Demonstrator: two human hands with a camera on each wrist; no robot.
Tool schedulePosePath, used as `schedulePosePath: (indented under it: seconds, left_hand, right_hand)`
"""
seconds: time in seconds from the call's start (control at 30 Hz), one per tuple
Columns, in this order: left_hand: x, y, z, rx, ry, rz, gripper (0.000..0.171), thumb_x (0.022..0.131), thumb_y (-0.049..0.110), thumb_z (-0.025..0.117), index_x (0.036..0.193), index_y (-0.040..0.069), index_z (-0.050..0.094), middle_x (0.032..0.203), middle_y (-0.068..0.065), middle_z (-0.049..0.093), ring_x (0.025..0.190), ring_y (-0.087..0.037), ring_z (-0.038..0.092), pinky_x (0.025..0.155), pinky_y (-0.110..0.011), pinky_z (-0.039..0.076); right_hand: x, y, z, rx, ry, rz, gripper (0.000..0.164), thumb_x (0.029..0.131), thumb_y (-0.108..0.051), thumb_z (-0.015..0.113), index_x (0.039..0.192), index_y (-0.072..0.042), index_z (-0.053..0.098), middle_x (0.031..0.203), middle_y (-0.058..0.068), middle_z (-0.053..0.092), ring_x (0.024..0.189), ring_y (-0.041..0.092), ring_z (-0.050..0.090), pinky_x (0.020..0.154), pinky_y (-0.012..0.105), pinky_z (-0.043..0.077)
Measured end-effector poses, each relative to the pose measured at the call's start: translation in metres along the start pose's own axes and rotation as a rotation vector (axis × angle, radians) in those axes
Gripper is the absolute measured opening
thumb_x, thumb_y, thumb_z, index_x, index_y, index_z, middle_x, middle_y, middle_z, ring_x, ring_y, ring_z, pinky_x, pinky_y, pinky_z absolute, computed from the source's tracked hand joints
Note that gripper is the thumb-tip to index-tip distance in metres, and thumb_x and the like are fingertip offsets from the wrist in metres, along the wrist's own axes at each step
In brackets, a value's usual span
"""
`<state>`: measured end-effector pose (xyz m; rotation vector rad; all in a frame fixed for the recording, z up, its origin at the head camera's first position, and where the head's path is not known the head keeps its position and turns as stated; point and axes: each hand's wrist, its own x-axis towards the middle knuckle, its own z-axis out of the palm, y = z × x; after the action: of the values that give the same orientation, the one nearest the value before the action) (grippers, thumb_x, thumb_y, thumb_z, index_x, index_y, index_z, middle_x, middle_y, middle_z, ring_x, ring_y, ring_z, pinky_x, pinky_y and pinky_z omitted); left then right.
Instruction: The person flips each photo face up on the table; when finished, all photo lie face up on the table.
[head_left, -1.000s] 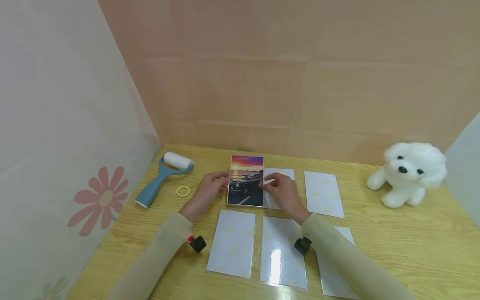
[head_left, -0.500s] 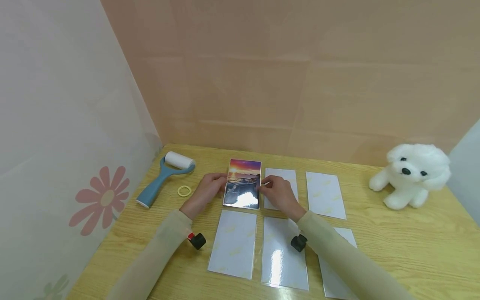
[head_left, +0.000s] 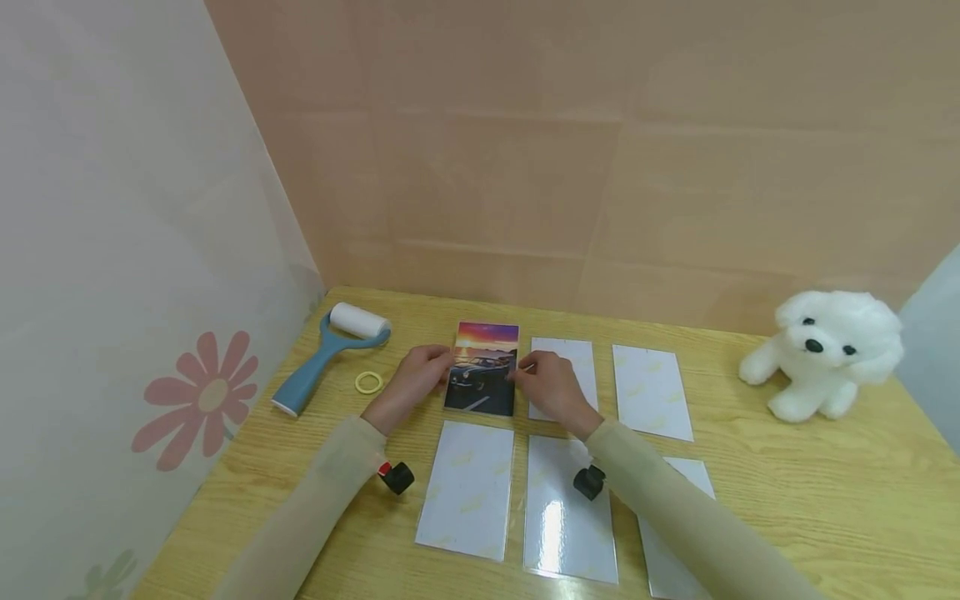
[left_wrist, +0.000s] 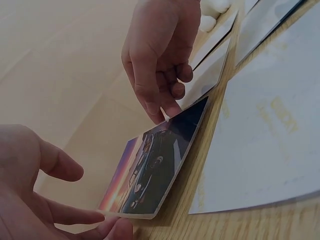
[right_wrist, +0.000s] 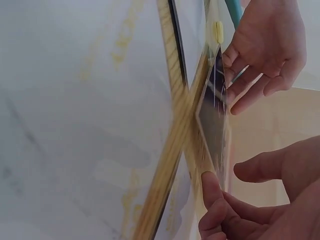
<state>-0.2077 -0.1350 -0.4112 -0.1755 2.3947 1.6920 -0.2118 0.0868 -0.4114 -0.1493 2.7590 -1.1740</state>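
Note:
A picture card (head_left: pixel 482 367) with a dark vintage car and a sunset lies at the back left of the row of blank cards, picture side up. My left hand (head_left: pixel 415 385) is at its left edge; in the left wrist view, fingertips touch the card (left_wrist: pixel 150 167) while another digit stands apart. At the right edge is my right hand (head_left: pixel 553 388). In the right wrist view its fingertips (right_wrist: pixel 212 185) meet the card's edge, and the upper digit stays off it. Whether the card rests fully flat on the table cannot be told.
Several whitish cards surround it: one in front (head_left: pixel 467 490), one front centre (head_left: pixel 568 508), one behind my right hand (head_left: pixel 581 367), one farther right (head_left: pixel 651 392). A blue-handled white roller (head_left: pixel 318 358) and a yellow ring (head_left: pixel 368 382) lie left. A white plush dog (head_left: pixel 825 354) sits right.
Both hands have lowered the picture card and shifted it slightly left, off the blank card beside it. The bright glare on the picture half a second ago is gone.

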Motion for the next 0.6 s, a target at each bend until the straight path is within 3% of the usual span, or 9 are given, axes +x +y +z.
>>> schedulePosePath:
  seconds: [0.27,0.47,0.6]
  left_hand:
    - [0.0021,-0.0016,0.0007,0.082,0.026,-0.009,0.052,0.1,0.028,0.055,0.143,-0.002,0.051,0.116,-0.016,0.064,0.091,-0.025,0.061,0.084,-0.036,0.05]
    - [0.001,-0.0019,0.0006,0.111,0.031,0.002,0.052,0.1,0.03,0.056,0.142,0.0,0.052,0.117,-0.015,0.064,0.094,-0.026,0.061,0.084,-0.038,0.05]
    - [0.0,-0.0017,0.0005,0.133,0.032,0.023,0.053,0.099,0.028,0.056,0.143,-0.001,0.051,0.124,-0.017,0.063,0.098,-0.027,0.061,0.091,-0.043,0.049]
  right_hand:
    - [0.0033,-0.0004,0.0044,0.002,-0.037,0.007,0.026,0.099,-0.023,0.061,0.105,-0.001,0.073,0.063,0.004,0.055,0.048,0.012,0.037,0.045,0.026,0.03]
    - [0.0024,-0.0025,0.0034,-0.007,-0.06,0.017,0.026,0.1,-0.023,0.058,0.106,-0.002,0.073,0.06,0.004,0.053,0.046,0.012,0.035,0.044,0.026,0.029]
    - [0.0029,-0.0011,0.0038,-0.008,-0.063,0.011,0.026,0.1,-0.021,0.056,0.105,-0.002,0.073,0.059,0.003,0.052,0.046,0.012,0.035,0.045,0.026,0.029]
